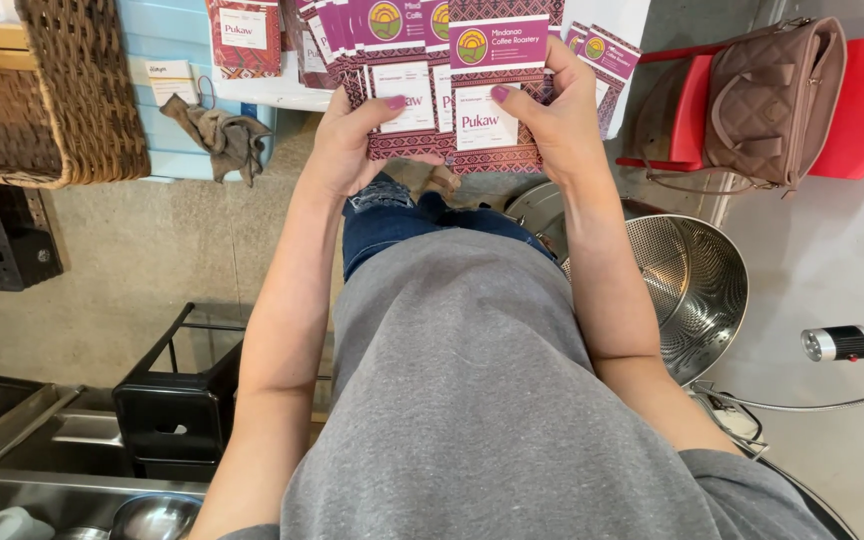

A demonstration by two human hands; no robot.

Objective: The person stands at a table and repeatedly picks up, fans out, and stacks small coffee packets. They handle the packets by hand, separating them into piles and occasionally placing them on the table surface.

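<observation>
Beige concrete floor [142,270], wicker basket [72,90] upper left, red chair [852,110] upper right, black stool [177,410] lower left.

The person wears a soft grey T-shirt [472,400] with short sleeves, so both arms are bare. Below it are dark blue jeans [402,215] with a ripped, frayed patch at one knee (white threads show there). The thumbnails on the left hand [347,150] and right hand [552,120] are painted pinkish purple.
</observation>
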